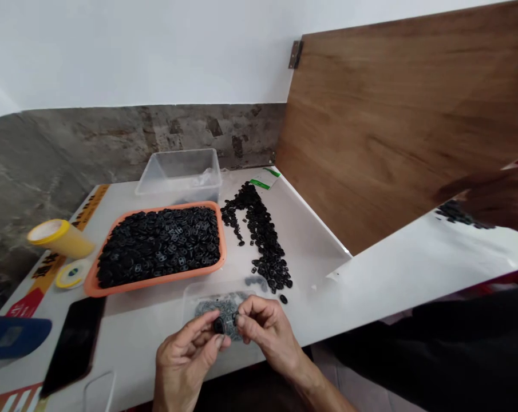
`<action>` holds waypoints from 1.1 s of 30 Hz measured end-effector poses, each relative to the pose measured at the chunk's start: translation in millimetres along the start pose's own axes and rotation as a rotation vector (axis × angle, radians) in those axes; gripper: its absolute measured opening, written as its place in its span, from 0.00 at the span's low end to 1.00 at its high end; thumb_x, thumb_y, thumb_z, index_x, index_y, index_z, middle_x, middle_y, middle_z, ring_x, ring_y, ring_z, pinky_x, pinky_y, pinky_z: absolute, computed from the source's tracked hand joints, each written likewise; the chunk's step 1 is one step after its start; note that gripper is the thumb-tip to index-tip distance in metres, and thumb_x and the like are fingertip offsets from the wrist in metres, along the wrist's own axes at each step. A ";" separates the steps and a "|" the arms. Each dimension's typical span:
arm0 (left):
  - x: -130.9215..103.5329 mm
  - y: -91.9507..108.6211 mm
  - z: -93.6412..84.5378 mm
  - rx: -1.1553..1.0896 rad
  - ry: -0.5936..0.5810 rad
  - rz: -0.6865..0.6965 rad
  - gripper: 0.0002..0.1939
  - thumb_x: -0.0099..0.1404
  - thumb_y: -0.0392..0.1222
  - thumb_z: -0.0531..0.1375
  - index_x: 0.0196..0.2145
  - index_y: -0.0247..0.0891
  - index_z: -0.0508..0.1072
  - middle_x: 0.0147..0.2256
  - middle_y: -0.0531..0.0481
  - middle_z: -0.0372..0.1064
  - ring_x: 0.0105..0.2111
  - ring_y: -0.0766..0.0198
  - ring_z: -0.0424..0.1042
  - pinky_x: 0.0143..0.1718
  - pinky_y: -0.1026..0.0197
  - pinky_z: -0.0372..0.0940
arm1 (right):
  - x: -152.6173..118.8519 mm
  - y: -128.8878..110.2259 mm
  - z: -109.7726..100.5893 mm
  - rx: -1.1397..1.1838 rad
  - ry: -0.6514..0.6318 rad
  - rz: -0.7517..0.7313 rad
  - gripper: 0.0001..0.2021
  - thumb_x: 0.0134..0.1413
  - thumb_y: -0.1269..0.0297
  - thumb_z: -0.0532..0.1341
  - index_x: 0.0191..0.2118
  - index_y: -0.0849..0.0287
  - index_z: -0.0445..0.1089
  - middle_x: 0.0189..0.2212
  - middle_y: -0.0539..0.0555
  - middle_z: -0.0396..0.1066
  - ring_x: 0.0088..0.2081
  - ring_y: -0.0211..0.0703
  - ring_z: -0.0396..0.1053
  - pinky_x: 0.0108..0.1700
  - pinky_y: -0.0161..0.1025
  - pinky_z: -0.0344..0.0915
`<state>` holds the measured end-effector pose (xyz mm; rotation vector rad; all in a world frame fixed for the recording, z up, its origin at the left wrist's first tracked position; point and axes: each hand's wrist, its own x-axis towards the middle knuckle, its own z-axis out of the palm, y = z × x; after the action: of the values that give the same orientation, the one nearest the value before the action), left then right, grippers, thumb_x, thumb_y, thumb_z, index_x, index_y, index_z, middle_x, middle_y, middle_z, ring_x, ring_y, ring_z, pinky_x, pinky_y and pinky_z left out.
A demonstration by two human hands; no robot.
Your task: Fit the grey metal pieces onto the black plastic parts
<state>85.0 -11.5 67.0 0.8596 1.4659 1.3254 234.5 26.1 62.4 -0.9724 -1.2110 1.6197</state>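
Note:
In my left hand (184, 360), a rounded black plastic piece (218, 325) is pinched between thumb and fingers. My right hand (271, 332) is close beside it, thumb and forefinger pinched on a small dark part (236, 317) mostly covered by the fingertips. Below both hands stands a clear plastic tub (190, 293) with many tiny grey metal bits (228, 309), too small to name. Past the tub, loose black oval pieces (261, 229) with holes are spread on the white table (314, 297).
An orange basket (223, 246) heaped with black oval pieces stands left, before a clear bin (177, 169). A yellow cup (61, 237), tape roll (73, 273), phone (75, 343) and blue object (16, 337) lie further left. A wooden panel (396, 126) rises right; another person's hand (494, 197) is beyond.

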 end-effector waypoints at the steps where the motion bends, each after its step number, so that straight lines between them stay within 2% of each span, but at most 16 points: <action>1: -0.6 0.3 -0.4 -0.002 0.003 0.003 0.15 0.45 0.45 0.69 0.33 0.42 0.80 0.21 0.52 0.76 0.22 0.59 0.76 0.27 0.63 0.73 | 0.9 0.1 1.4 -0.007 -0.009 0.000 0.16 0.51 0.54 0.63 0.25 0.62 0.66 0.17 0.46 0.60 0.20 0.31 0.55 0.24 0.30 0.53; 16: -5.8 -1.7 -7.4 -0.014 0.010 0.027 0.12 0.46 0.43 0.69 0.32 0.43 0.80 0.19 0.53 0.74 0.20 0.61 0.75 0.25 0.64 0.72 | -1.2 1.0 7.4 -0.125 -0.040 0.011 0.15 0.52 0.55 0.62 0.24 0.61 0.65 0.19 0.47 0.59 0.21 0.32 0.55 0.23 0.30 0.53; 22: -6.3 -4.6 -9.1 0.018 -0.001 0.068 0.13 0.48 0.43 0.67 0.34 0.40 0.79 0.21 0.53 0.75 0.20 0.62 0.75 0.25 0.64 0.72 | -2.1 2.5 7.2 -0.124 -0.063 0.009 0.15 0.53 0.55 0.62 0.25 0.62 0.65 0.19 0.47 0.59 0.21 0.31 0.55 0.23 0.30 0.53; 25: -4.1 -7.5 -12.4 0.037 -0.028 0.128 0.12 0.51 0.41 0.66 0.35 0.39 0.79 0.22 0.53 0.76 0.21 0.64 0.75 0.26 0.66 0.72 | -1.8 1.6 8.0 -0.121 -0.070 0.001 0.15 0.53 0.56 0.62 0.25 0.62 0.65 0.18 0.46 0.59 0.21 0.31 0.55 0.23 0.30 0.52; 30: 4.1 -15.2 -22.2 0.086 -0.197 0.222 0.13 0.53 0.36 0.65 0.38 0.41 0.78 0.24 0.53 0.77 0.23 0.64 0.77 0.27 0.68 0.72 | -0.5 -0.4 10.6 -0.103 -0.070 -0.009 0.15 0.53 0.57 0.63 0.24 0.63 0.65 0.18 0.46 0.59 0.20 0.30 0.55 0.23 0.30 0.51; 33: 6.6 -18.9 -25.8 0.085 -0.229 0.247 0.14 0.55 0.35 0.65 0.40 0.43 0.78 0.26 0.54 0.78 0.24 0.64 0.77 0.28 0.68 0.73 | 0.0 -0.9 12.3 -0.068 -0.079 -0.008 0.14 0.53 0.58 0.63 0.25 0.63 0.65 0.18 0.46 0.60 0.20 0.30 0.55 0.24 0.29 0.51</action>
<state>60.3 -16.6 46.2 1.2376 1.2736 1.2994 223.3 22.6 65.9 -0.9519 -1.3300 1.6333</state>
